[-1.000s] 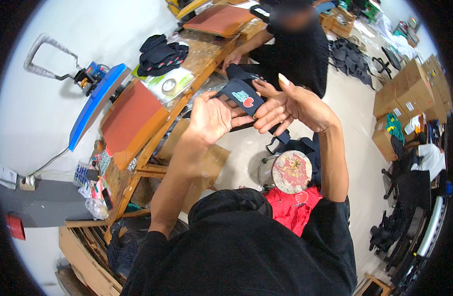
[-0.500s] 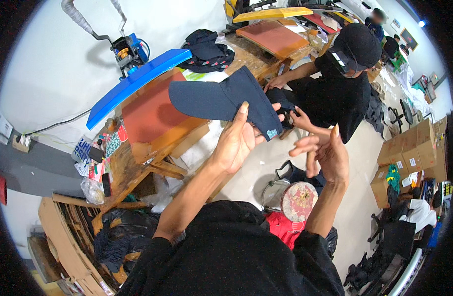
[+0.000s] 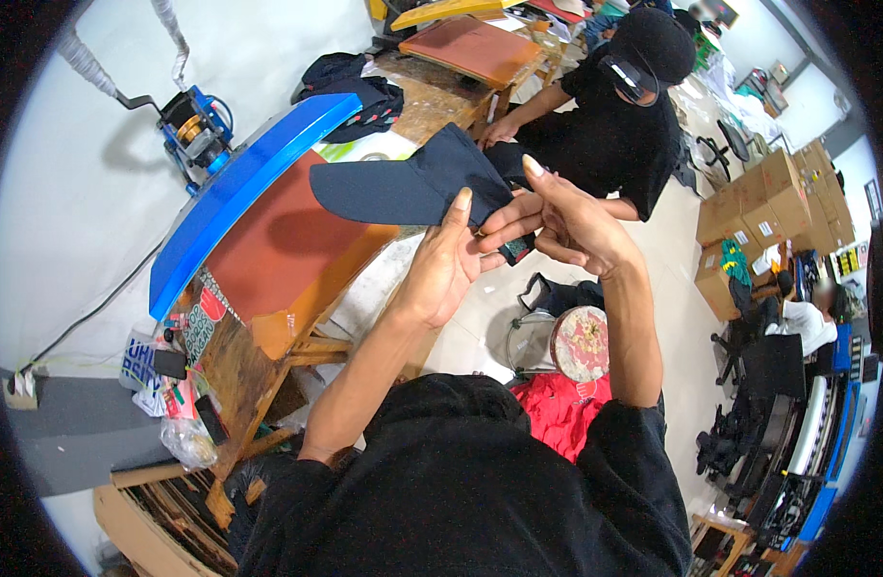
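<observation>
Cap (image 3: pixel 417 178) is raised beside the press (image 3: pixel 254 197). Left hand (image 3: pixel 439 274) pinches it, thumb uppermost; right hand (image 3: pixel 587 229), thumb lifted, is at its edge, grip not determinable.

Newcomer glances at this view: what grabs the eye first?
The bright blue panel, upper left, above a reddish-brown board. Then the navy cap near the centre, gripped in the left hand. Bright red cloth shows lower down, right of centre.

Brown cardboard boxes (image 3: pixel 757 210) stand stacked near a black chair (image 3: pixel 773 363)
</observation>
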`<state>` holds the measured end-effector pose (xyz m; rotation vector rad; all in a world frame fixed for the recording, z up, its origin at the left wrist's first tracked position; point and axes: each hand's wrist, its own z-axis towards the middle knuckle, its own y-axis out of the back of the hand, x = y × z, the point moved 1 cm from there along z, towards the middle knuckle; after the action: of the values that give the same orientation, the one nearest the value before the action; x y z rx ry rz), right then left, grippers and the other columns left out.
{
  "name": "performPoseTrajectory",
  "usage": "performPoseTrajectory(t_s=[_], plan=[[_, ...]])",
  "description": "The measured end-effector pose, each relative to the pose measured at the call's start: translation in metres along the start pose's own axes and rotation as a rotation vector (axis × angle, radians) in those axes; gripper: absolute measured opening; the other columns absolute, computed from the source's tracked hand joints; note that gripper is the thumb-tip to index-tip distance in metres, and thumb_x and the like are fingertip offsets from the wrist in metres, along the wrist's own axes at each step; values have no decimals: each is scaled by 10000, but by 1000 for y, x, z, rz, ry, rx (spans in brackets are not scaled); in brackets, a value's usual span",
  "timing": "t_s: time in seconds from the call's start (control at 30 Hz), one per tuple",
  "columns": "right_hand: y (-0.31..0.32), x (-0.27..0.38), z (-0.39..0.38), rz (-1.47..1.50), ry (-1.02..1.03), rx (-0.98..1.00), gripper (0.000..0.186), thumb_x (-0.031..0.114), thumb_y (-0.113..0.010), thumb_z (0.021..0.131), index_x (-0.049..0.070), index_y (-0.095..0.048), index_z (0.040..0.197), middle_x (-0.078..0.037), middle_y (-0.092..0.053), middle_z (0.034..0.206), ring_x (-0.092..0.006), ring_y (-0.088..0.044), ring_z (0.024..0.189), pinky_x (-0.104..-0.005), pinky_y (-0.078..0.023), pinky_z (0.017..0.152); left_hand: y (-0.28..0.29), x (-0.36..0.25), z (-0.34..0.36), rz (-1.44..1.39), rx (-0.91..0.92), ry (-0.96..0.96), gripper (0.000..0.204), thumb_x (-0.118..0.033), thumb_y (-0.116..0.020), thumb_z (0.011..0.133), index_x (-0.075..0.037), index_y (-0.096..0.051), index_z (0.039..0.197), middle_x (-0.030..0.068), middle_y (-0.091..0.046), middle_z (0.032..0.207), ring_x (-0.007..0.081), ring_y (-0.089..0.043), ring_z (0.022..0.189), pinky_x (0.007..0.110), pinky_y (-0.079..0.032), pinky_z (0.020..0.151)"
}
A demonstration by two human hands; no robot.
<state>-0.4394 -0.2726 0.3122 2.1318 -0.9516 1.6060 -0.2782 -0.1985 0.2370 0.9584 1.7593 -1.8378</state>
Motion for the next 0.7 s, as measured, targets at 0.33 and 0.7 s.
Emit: performPoseTrajectory(t_s=[0.33, 0.7], plan=[[2, -11, -18, -152, 211, -311, 625, 518, -416, 1046, -40, -687, 968, -152, -722, 799, -67, -363, 352, -183, -319, 378, 0, 16, 10, 11, 32, 33, 484, -438, -361, 1085, -46, -522, 1319, 115, -643, 1269, 202, -626, 1198, 412, -489, 966], [93, -254, -26, -572, 157, -171, 704, 1, -582, 826, 21, -391, 1503, -167, -461, 1514, -262, -379, 1445, -367, -257, 1197, 67, 112, -34, 248, 123, 528, 494, -308, -653, 973, 21, -565, 1331, 115, -651, 1272, 219, -618, 1156, 364, -471, 1026]])
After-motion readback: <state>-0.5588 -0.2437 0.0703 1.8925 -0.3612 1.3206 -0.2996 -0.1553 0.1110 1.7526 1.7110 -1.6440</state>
